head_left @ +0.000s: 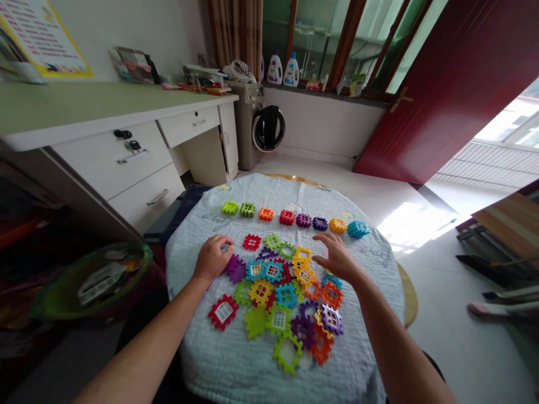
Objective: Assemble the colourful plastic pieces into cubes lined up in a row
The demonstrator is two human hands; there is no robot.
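Note:
My left hand [214,257] is at the left of a pile of plastic interlocking blocks, beside a purple block [236,269]. Its fingers are curved, and a gap with nothing in it shows between thumb and fingertips. My right hand [334,257] is open over the pile's right side, thumb and fingers apart, close to some yellow blocks [304,255]. Flat notched squares in several colours make up the pile, some with window inserts, such as a red block with a white window [223,312]. A red block [251,242] lies between the hands.
Behind the pile runs a row of stacked or assembled blocks, from a green one [230,207] to a blue one [358,229]. A pale cloth [223,370] covers the round table. A green basket [145,264] stands at left, below a white desk [105,154].

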